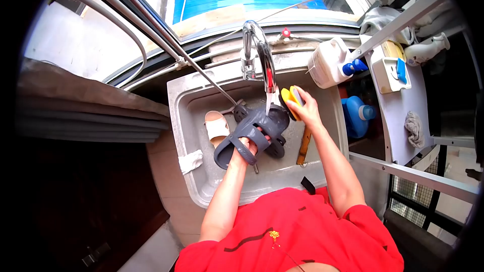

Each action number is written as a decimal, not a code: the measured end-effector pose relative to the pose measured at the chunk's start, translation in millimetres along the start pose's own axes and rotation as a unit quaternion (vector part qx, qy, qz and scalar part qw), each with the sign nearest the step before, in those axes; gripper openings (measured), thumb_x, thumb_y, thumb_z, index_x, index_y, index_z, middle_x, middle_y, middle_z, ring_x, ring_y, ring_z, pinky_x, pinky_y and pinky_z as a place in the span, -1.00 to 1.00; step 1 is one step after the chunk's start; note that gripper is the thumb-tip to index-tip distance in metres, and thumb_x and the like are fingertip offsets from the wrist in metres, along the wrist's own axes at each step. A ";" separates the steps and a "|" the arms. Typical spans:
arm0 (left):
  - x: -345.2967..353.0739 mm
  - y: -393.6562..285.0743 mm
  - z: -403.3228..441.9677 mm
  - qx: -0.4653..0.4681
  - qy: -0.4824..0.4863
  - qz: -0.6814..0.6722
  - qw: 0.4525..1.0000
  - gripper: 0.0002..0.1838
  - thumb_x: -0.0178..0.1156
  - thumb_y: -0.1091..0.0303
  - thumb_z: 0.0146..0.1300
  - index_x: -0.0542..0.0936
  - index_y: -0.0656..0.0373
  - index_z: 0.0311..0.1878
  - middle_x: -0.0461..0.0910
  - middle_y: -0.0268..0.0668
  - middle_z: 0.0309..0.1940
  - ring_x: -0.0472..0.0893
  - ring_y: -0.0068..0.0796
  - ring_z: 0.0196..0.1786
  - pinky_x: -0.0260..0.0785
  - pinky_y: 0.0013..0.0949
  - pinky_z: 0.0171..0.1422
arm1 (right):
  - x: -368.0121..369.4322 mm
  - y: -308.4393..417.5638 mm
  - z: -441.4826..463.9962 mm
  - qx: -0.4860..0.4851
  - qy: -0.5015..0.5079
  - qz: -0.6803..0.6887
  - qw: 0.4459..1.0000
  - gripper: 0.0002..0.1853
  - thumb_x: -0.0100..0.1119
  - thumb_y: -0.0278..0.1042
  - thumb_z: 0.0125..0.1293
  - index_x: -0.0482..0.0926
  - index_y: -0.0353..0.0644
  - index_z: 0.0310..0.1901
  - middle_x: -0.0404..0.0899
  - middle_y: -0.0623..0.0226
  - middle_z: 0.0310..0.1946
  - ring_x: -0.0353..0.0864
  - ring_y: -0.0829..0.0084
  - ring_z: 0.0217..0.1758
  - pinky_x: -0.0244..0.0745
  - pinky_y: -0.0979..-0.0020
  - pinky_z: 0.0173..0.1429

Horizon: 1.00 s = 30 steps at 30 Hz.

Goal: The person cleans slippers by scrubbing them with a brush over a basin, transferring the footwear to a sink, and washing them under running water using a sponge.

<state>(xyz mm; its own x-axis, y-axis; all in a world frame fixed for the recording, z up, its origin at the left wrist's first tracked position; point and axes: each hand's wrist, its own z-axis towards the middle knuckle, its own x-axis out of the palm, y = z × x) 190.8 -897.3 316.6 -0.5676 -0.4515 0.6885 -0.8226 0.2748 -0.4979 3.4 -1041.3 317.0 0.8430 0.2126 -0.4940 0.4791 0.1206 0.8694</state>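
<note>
A dark grey sandal [257, 127] is under the tap [260, 53], with water running onto it. My left hand [244, 146] reaches in through the sandal's strap opening and holds it; the fingers are partly hidden inside. My right hand [308, 110] grips a yellow scrubbing brush [291, 102], its dark bristle side close to the sandal's toe. Other dark grey footwear parts show behind and below the held sandal, partly covered by it. To the left, a pale slipper [217, 125] lies in the grey sink [201, 83].
A white cloth [190, 161] hangs over the sink's left rim. Along the right side lies a brown strip [304, 146]. A white jug [328, 63] stands at the back right corner, with a blue bottle [357, 116] below. A metal frame [413, 174] and shelf flank the right.
</note>
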 end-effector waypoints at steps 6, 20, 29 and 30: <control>-1.2 -6.1 5.6 0.007 0.008 -0.106 0.994 -0.57 -0.09 0.16 0.44 0.35 0.11 0.30 0.44 -0.17 0.20 0.49 -0.07 0.19 0.36 0.07 0.31 | -6.7 8.2 24.0 -0.011 0.152 -0.070 0.986 -0.32 0.43 0.02 0.00 0.51 -0.12 0.15 0.58 0.15 -0.10 0.59 0.19 0.04 0.46 0.30 0.11; -26.5 16.5 51.0 -0.006 -0.002 -0.283 0.959 -0.59 -0.22 0.22 0.48 0.39 0.20 0.24 0.45 -0.13 0.20 0.47 -0.16 0.19 0.33 -0.07 0.36 | 37.0 47.1 -96.6 -0.173 0.088 -0.003 0.981 -0.33 0.49 -0.26 -0.08 0.36 -0.17 0.07 0.43 0.09 -0.09 0.47 0.00 -0.01 0.43 0.17 0.07; 21.1 14.8 47.3 0.000 0.080 -0.268 0.960 -0.56 -0.17 0.23 0.48 0.33 0.21 0.32 0.35 -0.09 0.32 0.36 -0.15 0.35 0.18 -0.02 0.48 | 19.5 42.0 -30.1 -0.051 0.022 -0.151 0.987 -0.32 0.42 -0.09 0.04 0.38 -0.10 0.18 0.43 0.14 -0.10 0.54 0.06 -0.05 0.48 0.15 -0.05; 4.3 25.7 59.1 0.004 0.064 -0.290 0.955 -0.57 -0.15 0.22 0.48 0.36 0.20 0.30 0.39 -0.10 0.28 0.40 -0.18 0.32 0.19 -0.06 0.47 | 23.2 55.1 -41.8 -0.074 0.049 -0.148 0.985 -0.31 0.41 -0.06 0.04 0.38 -0.10 0.18 0.43 0.14 -0.11 0.55 0.05 -0.05 0.48 0.15 -0.05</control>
<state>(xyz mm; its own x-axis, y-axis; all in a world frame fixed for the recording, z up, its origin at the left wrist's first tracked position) 169.4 -942.3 275.6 -0.0169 -0.4177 0.9084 -0.9998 0.0036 -0.0170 39.1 -989.2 353.4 0.6412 0.2394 -0.7291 0.6528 0.3293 0.6822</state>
